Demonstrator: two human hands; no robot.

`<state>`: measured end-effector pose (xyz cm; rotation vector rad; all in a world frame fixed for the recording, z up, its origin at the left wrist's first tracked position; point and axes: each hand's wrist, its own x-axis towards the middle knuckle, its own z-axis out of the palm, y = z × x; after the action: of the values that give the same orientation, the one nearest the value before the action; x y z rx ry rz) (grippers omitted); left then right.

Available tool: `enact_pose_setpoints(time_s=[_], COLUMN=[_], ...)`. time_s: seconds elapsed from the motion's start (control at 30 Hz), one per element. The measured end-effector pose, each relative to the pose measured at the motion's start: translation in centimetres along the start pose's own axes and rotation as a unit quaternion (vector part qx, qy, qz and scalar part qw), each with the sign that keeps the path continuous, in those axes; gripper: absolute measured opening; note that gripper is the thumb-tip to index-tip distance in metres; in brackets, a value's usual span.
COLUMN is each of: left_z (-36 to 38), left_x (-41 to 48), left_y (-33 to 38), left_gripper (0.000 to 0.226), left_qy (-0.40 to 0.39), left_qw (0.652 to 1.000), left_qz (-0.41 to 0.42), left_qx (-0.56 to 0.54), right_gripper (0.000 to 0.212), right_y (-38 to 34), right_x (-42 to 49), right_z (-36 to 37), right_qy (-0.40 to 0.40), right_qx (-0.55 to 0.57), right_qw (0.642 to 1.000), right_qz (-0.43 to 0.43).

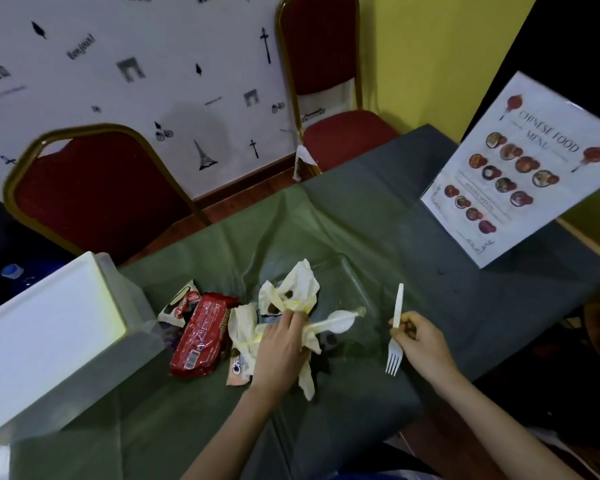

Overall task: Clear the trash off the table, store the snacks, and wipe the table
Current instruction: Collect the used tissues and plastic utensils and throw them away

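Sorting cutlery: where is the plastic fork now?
Head view, right of centre: the right hand pinches the fork, tines down, just right of the white spoon and crumpled napkins.

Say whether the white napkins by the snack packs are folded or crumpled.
Crumpled: the napkins lie bunched and creased, stained yellow and brown, and the left hand grips part of them.

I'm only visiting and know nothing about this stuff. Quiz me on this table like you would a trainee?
1. True or false: the right hand holds a white plastic fork.
2. What does the left hand grip? A a plate; B crumpled napkins; C a phone.
3. Fill the gap: seen from the camera, the red snack packet lies to the ___ of the napkins.
Key: 1 true; 2 B; 3 left.
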<state>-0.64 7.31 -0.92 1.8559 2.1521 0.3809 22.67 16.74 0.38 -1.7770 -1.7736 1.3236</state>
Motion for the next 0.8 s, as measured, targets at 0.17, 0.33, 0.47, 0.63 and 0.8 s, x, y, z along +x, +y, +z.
enact_pose_setpoints(time_s=[0.17,0.33,0.47,0.63,0.8], left_z=[0.7,-2.5,-6.7,-7.6,-8.0], left_x=[3.7,2.8,1.1,-0.6,-1.4], left_y=[-0.2,0.0,-1.5,-3.7,-3.2], left_gripper=[0.047,0.023,0.01,0.016,0.016], left_qy=[-0.052,0.031,0.002,0.06,0.092], left_qw=[0.99,0.99,0.908,0.838,0.841], left_qz=[-0.056,-0.121,-0.237,-0.331,-0.324], left_qx=[0.116,-0.071,-0.346,-0.429,-0.423], right_gripper=[0.01,0.008,0.004,0.007,0.01], right_y=[-0.7,-1.7,-2.6,-4.4,-6.4], right_x=[-0.7,-0.8,-0.2,-0.1,0.1], right_z=[0.1,0.4,1.4,3.5,5.1], right_qy=[-0.023,-0.04,-0.047,-0.067,-0.097], right_qx=[-0.004,0.001,-0.006,-0.006,-0.027], right_qw=[1.0,0.999,0.998,0.997,0.992], right_qz=[-0.005,-0.02,-0.032,-0.041,-0.077])
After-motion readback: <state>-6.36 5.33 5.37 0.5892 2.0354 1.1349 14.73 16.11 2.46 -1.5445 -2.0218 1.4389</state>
